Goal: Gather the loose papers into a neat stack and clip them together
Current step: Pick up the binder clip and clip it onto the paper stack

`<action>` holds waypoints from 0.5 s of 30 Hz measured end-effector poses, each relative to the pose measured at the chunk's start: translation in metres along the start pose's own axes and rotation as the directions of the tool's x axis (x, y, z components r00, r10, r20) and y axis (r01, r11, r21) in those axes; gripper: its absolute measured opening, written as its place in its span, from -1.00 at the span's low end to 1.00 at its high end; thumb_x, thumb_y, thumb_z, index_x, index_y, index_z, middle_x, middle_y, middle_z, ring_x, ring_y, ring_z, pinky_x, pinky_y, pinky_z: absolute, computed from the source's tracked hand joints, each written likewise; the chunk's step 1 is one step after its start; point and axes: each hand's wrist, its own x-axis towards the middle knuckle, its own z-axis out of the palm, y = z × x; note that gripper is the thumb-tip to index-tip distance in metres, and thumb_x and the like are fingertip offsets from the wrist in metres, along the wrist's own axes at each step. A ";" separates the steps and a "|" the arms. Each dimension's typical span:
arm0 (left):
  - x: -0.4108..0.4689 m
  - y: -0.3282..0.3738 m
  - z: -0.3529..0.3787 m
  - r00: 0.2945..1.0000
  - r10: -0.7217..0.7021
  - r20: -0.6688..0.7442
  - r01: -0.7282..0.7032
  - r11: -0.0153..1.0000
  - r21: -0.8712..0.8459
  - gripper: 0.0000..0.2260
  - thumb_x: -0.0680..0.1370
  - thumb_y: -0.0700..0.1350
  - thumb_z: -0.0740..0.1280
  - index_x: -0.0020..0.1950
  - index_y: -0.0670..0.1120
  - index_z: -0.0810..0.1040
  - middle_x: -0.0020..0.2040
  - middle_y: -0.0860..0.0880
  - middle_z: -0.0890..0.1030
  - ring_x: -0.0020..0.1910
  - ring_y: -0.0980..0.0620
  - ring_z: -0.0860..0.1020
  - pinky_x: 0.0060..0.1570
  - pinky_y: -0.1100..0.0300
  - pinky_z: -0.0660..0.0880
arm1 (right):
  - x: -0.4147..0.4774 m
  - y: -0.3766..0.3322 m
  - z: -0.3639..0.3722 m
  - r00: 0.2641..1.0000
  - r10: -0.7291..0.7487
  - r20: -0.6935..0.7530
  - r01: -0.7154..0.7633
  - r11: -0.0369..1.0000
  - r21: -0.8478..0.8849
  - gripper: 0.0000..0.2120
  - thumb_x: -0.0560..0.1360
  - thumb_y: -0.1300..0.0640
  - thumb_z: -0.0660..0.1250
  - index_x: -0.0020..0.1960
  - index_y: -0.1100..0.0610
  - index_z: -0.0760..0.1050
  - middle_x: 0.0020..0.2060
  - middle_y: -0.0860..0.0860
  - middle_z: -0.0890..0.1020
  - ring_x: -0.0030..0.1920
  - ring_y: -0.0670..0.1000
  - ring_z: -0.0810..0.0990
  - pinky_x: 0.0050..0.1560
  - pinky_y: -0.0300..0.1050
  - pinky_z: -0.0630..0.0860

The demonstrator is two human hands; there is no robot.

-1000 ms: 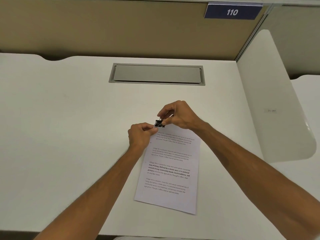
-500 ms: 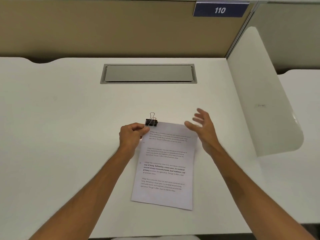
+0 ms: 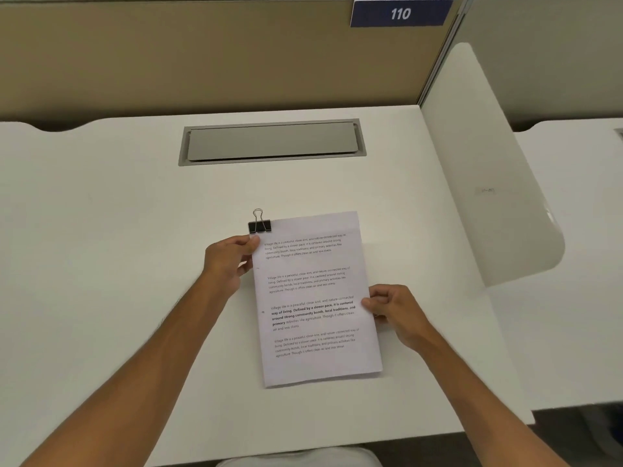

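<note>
A stack of printed papers [image 3: 317, 298] lies on the white desk [image 3: 118, 247], its long side running away from me. A black binder clip [image 3: 259, 225] with wire handles grips the stack's top left corner. My left hand [image 3: 229, 264] pinches the stack's left edge just below the clip. My right hand [image 3: 394, 310] pinches the right edge at about mid-height, thumb on top of the sheet.
A grey cable-tray lid [image 3: 271, 141] is set into the desk behind the papers. A white side divider [image 3: 488, 170] rises on the right, a tan partition [image 3: 202, 55] with a "110" sign [image 3: 400, 13] at the back. The desk's front edge is close to me.
My right hand let go of the clip, swung away open, then came down and took the stack's right edge. The stack has turned a little straighter. My left hand kept its hold.
</note>
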 end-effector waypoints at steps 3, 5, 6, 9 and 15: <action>-0.006 -0.001 0.002 0.999 0.014 0.045 -0.017 0.998 0.062 -0.81 0.52 -0.16 0.50 0.09 -0.20 0.66 -0.03 -0.11 0.70 -0.14 -0.05 0.63 -0.10 0.14 0.56 | -0.003 -0.007 -0.005 0.999 -0.038 -0.036 0.037 0.999 -0.007 -0.89 0.53 0.36 0.35 -0.03 0.28 0.66 -0.11 0.26 0.73 -0.14 0.16 0.71 -0.09 0.04 0.59; -0.015 -0.008 0.004 0.997 0.018 0.071 -0.028 0.989 0.142 -0.82 0.57 -0.10 0.44 0.06 -0.20 0.67 -0.06 -0.08 0.73 -0.15 -0.05 0.66 -0.12 0.13 0.59 | -0.004 -0.013 -0.010 0.998 -0.042 -0.055 0.041 0.999 -0.010 -0.87 0.52 0.37 0.35 -0.01 0.28 0.67 -0.09 0.25 0.74 -0.12 0.17 0.72 -0.07 0.06 0.60; -0.020 -0.014 0.004 0.996 0.009 0.094 -0.025 0.985 0.173 -0.83 0.61 -0.10 0.39 0.05 -0.20 0.67 -0.06 -0.08 0.73 -0.16 -0.04 0.68 -0.16 0.14 0.60 | -0.004 -0.015 -0.013 0.997 -0.044 -0.066 0.043 0.999 -0.009 -0.87 0.52 0.37 0.35 -0.01 0.29 0.67 -0.09 0.25 0.74 -0.11 0.17 0.72 -0.06 0.07 0.60; -0.036 -0.039 0.000 0.981 -0.043 0.192 -0.010 0.964 0.264 -0.82 0.65 -0.23 0.29 0.08 -0.21 0.69 -0.02 -0.09 0.76 -0.10 -0.03 0.72 -0.23 0.21 0.63 | -0.003 -0.023 -0.023 0.992 -0.055 -0.111 0.056 0.998 0.007 -0.87 0.51 0.37 0.35 -0.01 0.31 0.66 -0.08 0.24 0.74 -0.11 0.16 0.72 -0.05 0.06 0.62; -0.041 -0.056 0.016 0.964 -0.018 0.265 -0.055 0.962 0.267 -0.87 0.59 -0.28 0.37 0.06 -0.20 0.71 -0.03 -0.12 0.76 -0.10 -0.05 0.74 -0.21 0.20 0.64 | 0.004 -0.041 -0.049 0.984 -0.089 -0.154 0.086 0.996 -0.027 -0.86 0.51 0.35 0.36 -0.06 0.22 0.69 -0.11 0.17 0.75 -0.14 0.11 0.74 -0.17 -0.04 0.63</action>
